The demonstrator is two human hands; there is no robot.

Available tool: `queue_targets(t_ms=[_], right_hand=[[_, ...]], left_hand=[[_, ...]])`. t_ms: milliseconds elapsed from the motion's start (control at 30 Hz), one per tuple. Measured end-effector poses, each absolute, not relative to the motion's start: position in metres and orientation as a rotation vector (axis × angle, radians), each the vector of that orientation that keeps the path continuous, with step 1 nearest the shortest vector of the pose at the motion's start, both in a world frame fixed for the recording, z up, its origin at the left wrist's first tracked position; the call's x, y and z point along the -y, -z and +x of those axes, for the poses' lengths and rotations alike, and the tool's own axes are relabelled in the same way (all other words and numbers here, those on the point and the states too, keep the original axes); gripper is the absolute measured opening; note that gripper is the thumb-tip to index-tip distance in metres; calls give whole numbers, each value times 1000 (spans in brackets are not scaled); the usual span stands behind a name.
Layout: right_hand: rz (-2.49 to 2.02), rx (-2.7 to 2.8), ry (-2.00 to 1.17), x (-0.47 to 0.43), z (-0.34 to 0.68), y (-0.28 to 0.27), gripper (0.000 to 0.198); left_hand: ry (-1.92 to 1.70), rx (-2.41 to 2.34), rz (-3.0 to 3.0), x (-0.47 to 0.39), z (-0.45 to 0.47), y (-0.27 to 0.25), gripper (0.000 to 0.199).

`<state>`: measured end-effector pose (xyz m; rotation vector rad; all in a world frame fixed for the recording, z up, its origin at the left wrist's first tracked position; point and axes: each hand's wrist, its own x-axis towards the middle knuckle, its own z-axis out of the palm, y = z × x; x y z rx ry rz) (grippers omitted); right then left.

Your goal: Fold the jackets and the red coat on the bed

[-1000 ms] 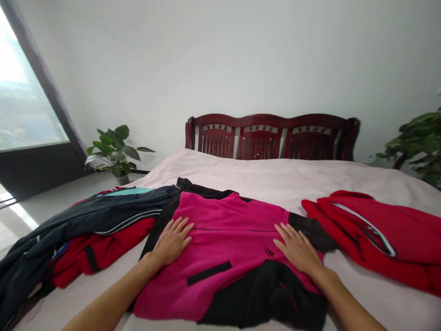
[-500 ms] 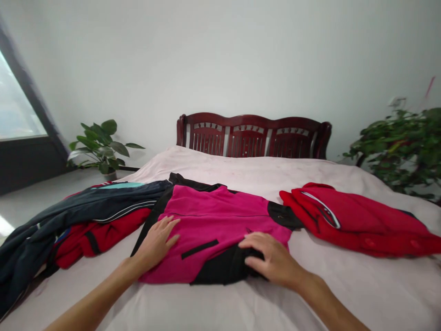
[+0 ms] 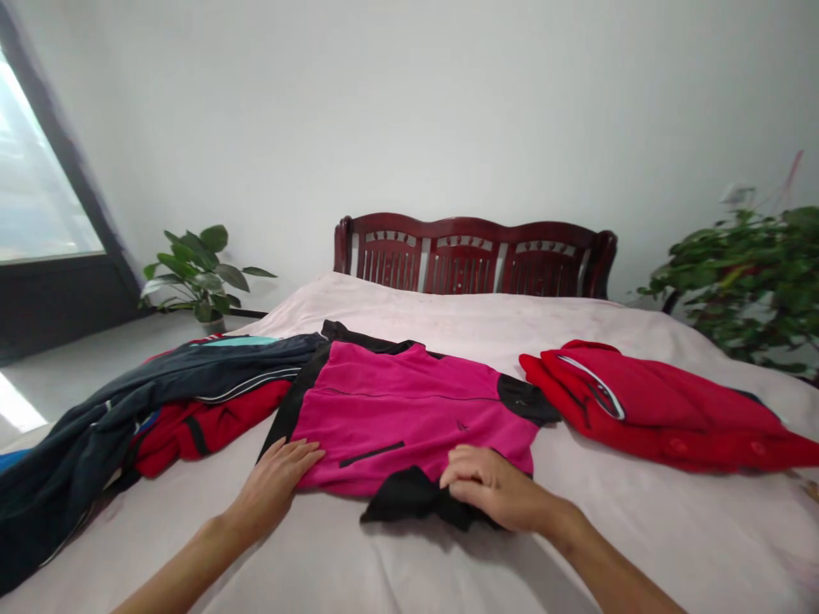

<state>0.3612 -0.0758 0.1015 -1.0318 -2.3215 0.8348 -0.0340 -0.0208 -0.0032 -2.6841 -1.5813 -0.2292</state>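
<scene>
Two hands (image 3: 276, 479) at pink jacket (image 3: 397, 401), near edge, wide sheet (image 3: 307, 567) nearside

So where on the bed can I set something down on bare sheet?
Bare sheet lies between the pink jacket and headboard, and on the near side of the red pile, right of the right hand. It's crowded left of the jacket, where dark clothes and a red garment bunch close.

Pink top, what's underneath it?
The pale sheet shows along the near edge of the pink top, which appears to lie on it; whatever is directly beneath is covered from view.
</scene>
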Motion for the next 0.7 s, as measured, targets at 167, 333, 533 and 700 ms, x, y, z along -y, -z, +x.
queue_targets(t_ms=[167,333,533,700], right_hand=[[-1182,1379,-1139,34,387,-126,34],[-1725,1437,-633,-7,408,-109,24],[-1922,1571,-195,50,430,-57,36],[-2028,1469,-468,103,435,-17,44]], left_hand=[[247,1522,-2707,23,-34,7,89],[287,1443,-2779,28,-43,-1,86],[504,1374,-2710,40,-74,-1,73],[609,1288,-2635,42,-79,8,50]])
